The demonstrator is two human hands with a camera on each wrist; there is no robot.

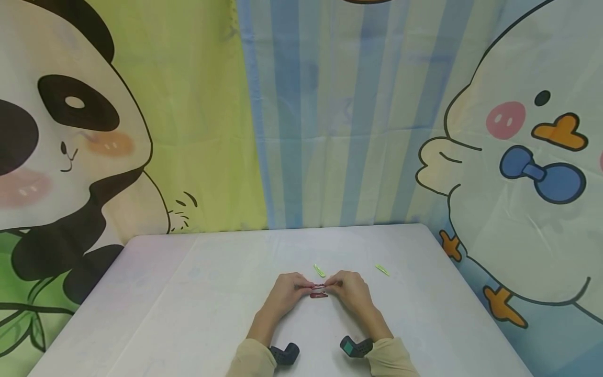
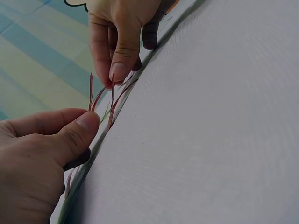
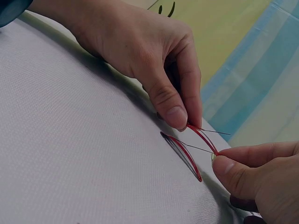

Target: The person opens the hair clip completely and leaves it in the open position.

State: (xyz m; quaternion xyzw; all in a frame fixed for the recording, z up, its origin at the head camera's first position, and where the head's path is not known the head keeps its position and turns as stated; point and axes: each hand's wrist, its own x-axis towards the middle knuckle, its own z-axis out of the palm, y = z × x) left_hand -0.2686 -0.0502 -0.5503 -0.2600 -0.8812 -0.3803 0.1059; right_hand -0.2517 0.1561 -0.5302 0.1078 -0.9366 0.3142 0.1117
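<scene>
Fingers of the left hand (image 1: 286,290) and right hand (image 1: 352,289) are pinching opposite ends of a red clip (image 3: 205,137); a second clip (image 1: 319,295) is lying nearby.

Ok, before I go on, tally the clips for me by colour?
Red clips: 2
Green clips: 2
Total: 4

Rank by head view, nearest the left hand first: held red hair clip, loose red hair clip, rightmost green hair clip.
1. Held red hair clip: pinched by left hand.
2. Loose red hair clip: nearer the camera.
3. Rightmost green hair clip: far right.
</scene>
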